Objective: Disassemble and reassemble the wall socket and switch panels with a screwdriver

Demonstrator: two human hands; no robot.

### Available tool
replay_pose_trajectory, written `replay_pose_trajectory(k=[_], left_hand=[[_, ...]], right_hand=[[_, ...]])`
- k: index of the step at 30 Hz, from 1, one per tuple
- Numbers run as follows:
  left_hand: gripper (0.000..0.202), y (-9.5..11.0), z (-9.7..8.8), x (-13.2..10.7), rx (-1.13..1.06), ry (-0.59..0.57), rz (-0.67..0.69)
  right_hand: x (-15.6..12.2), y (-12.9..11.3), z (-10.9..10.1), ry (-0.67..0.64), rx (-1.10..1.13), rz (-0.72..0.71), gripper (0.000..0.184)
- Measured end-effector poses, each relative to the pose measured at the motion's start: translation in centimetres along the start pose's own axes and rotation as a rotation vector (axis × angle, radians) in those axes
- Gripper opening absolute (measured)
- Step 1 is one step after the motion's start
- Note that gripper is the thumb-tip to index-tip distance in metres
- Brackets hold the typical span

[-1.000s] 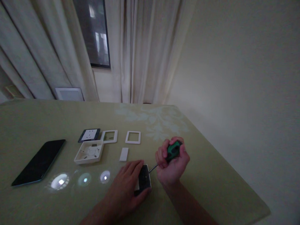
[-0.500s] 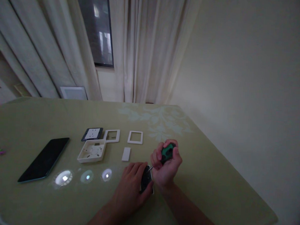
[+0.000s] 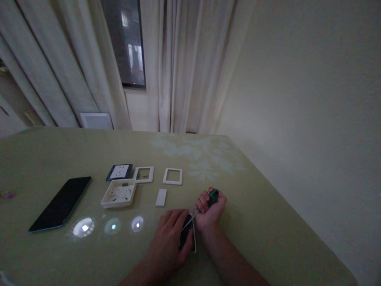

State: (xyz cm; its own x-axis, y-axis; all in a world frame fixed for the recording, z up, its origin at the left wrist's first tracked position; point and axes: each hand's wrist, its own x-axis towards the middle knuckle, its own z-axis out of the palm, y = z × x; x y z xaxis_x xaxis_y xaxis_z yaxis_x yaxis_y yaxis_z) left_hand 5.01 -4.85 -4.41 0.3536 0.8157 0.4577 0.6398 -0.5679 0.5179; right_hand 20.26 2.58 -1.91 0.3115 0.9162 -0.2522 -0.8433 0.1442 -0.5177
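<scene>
My left hand (image 3: 167, 236) is curled around a small dark plate with a white edge (image 3: 189, 224), likely a wall switch part, and presses it against the table. The fingers cover much of its left side. Gripped in my right hand (image 3: 209, 215) is a screwdriver (image 3: 213, 196) with a green and black handle. Its shaft slants down to the left, and the tip meets the plate near my left fingers. Beyond my hands lie a small white rectangular piece (image 3: 161, 198) and a white square frame (image 3: 172, 176).
Left of centre, a white mounting box (image 3: 118, 204) stands near a second white frame (image 3: 150, 175) and a dark-edged socket panel (image 3: 119, 171). A black tablet (image 3: 62, 203) lies further left. The table's (image 3: 268, 229) right edge runs beside the wall.
My right hand and the screwdriver have tilted lower, showing more shaft. The tip has shifted down and left across the plate. My left hand keeps its hold, and the view has moved slightly.
</scene>
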Motion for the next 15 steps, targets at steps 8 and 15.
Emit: replay_pose_trajectory(k=[8,15], left_hand=[[0.021,0.0,-1.4,-0.2,0.108,0.122,0.105],[0.023,-0.5,-3.5,1.4,0.311,0.135,0.309]], right_hand=[[0.6,-1.0,-0.1,-0.086,0.028,0.08,0.028],[2.1,-3.9,-0.5,-0.09,0.07,0.045,0.025]])
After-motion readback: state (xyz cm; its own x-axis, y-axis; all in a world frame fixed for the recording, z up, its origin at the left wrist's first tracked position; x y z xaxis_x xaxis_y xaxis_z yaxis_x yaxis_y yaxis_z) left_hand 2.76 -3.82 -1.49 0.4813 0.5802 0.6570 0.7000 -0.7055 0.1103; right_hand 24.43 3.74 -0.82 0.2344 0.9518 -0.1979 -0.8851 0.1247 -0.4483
